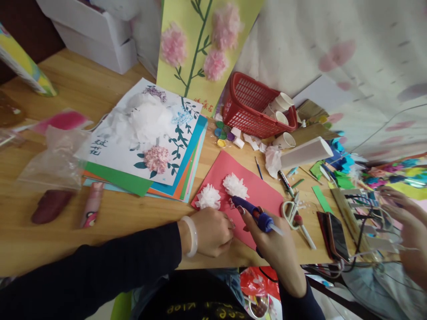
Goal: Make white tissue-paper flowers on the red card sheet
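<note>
My right hand point(275, 238) grips a blue hot glue gun point(248, 207), with a clear glue stick point(277, 230) poking out of its back end. The nozzle points down at a sheet of red paper point(263, 189), just below a white tissue-paper flower point(235, 186). A second white tissue-paper flower point(208, 197) lies to its left on the same sheet. My left hand point(210, 232) rests on the sheet's lower left edge, below that flower. Its fingers are curled in, and whatever they may hold is hidden.
Finished flower pictures point(133, 146) lie on coloured paper at the left. Behind stands a red basket point(253, 104) with paper cups. Scissors point(292, 211), a phone point(336, 235) and cables are at the right. Another person's hand point(405, 213) works at the far right.
</note>
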`<action>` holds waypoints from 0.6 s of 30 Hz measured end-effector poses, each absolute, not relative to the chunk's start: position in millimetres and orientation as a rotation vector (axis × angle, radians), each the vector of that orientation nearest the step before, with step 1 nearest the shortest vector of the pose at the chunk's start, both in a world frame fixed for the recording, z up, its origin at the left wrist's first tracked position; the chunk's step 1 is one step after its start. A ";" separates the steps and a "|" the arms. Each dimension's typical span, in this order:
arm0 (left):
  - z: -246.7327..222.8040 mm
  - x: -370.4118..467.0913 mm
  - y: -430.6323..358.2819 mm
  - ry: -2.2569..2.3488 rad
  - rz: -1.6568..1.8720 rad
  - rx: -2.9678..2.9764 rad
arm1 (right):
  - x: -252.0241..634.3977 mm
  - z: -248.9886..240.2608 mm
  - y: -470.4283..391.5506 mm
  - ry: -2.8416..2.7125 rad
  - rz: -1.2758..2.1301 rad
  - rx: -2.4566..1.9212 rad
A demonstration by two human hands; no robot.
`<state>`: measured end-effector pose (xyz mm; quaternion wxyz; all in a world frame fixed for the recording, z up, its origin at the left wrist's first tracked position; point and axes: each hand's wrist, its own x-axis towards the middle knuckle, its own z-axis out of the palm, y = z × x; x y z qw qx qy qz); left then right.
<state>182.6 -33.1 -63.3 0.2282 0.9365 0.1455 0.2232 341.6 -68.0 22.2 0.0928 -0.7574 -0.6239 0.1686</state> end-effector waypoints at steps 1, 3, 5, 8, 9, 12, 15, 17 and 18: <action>-62.5 182.5 -32.7 0.383 0.589 2.586 | 341.1 23.1 -68.5 -1.868 0.502 -2.247; -61.0 182.6 -32.0 0.365 0.542 2.595 | 340.7 23.7 -69.0 -1.888 0.490 -2.247; -60.0 182.8 -31.6 0.372 0.521 2.594 | 341.3 22.6 -68.7 -1.904 0.447 -2.243; -60.0 182.8 -31.6 0.376 0.509 2.591 | 343.0 19.8 -67.5 -1.952 0.371 -2.225; -60.4 182.8 -31.7 0.377 0.511 2.592 | 343.5 19.1 -67.3 -1.967 0.357 -2.218; -61.7 182.5 -31.9 0.375 0.526 2.603 | 343.9 19.3 -67.8 -1.962 0.365 -2.215; -62.1 182.1 -32.2 0.373 0.544 2.614 | 343.0 23.2 -70.0 -1.912 0.401 -2.219; -61.7 181.8 -32.4 0.386 0.552 2.616 | 342.2 26.9 -71.4 -1.895 0.424 -2.214; -61.4 181.6 -32.5 0.390 0.551 2.616 | 342.0 28.7 -71.9 -1.892 0.446 -2.210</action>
